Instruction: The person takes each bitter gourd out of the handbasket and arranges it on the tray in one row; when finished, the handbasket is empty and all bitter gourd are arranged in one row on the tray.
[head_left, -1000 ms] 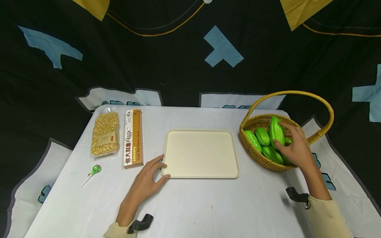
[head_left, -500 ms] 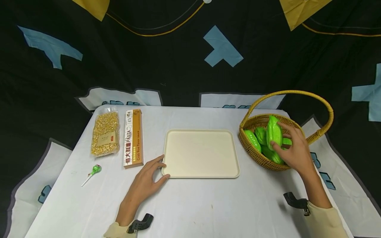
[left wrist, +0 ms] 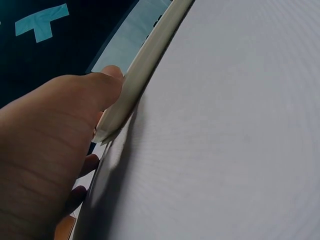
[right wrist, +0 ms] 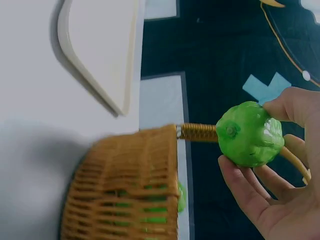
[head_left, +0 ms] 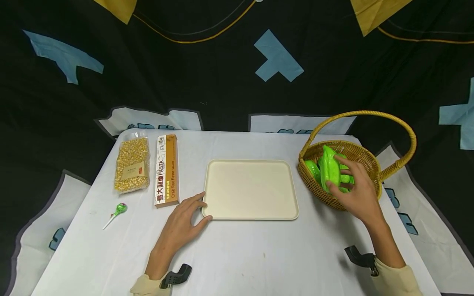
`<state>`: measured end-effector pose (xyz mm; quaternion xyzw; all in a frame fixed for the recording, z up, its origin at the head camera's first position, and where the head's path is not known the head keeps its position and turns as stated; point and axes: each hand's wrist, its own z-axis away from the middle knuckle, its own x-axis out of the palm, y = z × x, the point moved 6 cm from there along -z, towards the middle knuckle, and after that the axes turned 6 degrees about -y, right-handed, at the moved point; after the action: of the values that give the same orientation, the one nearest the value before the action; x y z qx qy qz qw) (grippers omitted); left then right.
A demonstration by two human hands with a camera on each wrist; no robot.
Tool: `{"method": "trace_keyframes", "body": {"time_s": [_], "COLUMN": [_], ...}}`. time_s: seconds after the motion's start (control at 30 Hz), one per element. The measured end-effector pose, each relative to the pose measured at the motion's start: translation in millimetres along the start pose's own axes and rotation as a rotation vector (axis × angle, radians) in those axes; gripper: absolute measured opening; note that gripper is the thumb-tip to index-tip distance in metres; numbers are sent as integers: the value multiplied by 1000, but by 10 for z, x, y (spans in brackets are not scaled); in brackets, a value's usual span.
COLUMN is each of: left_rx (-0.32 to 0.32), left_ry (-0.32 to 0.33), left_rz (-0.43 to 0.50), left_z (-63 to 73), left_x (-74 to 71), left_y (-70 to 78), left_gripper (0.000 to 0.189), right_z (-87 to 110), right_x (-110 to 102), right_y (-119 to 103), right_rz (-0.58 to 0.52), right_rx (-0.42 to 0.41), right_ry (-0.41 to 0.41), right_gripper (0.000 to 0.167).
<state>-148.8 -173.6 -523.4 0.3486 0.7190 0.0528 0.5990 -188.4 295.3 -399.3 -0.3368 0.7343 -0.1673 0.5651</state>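
Note:
My right hand (head_left: 355,191) grips a glossy green bitter melon (head_left: 328,167) between thumb and fingers. In the right wrist view the bitter melon (right wrist: 249,134) shows end-on, up beyond the rim of the wicker basket (right wrist: 135,170). More green bitter melons (head_left: 312,169) lie inside that basket (head_left: 322,198), partly hidden behind the held one and the hand. At the near left corner of the cream tray (head_left: 252,189), my left hand (head_left: 181,224) holds the rim. Its thumb (left wrist: 107,87) lies on the tray's edge (left wrist: 150,55) in the left wrist view, the other fingers partly hidden beyond.
On the left of the white table (head_left: 237,255) lie a bag of corn kernels (head_left: 132,162), a pasta box (head_left: 166,170) and a green lollipop (head_left: 119,209). The basket's tall handle (head_left: 364,113) arches above its rim. Dark patterned cloth (head_left: 207,82) hangs behind.
My right hand has lifted the bitter melon from the others and moved left with it, toward the basket's left rim. My left hand stays at the tray's corner.

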Motion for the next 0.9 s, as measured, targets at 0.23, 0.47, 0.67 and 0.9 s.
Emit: {"method": "trace_keyframes", "body": {"time_s": [0.23, 0.47, 0.67, 0.9], "left_rx": [5, -1, -5, -4], "left_ry": [7, 7, 12, 17], "left_rz": [-7, -20, -22, -19], "left_z": [-9, -17, -3, 1], "left_x": [-8, -6, 2, 0], "left_y": [21, 33, 31, 41], "left_gripper": [38, 37, 37, 37], "right_z": [41, 35, 18, -17], "right_x": [175, 397, 579, 777], "right_y": [-155, -238, -292, -358], "right_rz": [-42, -81, -145, -191], "right_rx": [-45, -129, -131, -148], "right_ry": [-27, -48, -91, -132], "right_gripper": [79, 81, 80, 81]}}
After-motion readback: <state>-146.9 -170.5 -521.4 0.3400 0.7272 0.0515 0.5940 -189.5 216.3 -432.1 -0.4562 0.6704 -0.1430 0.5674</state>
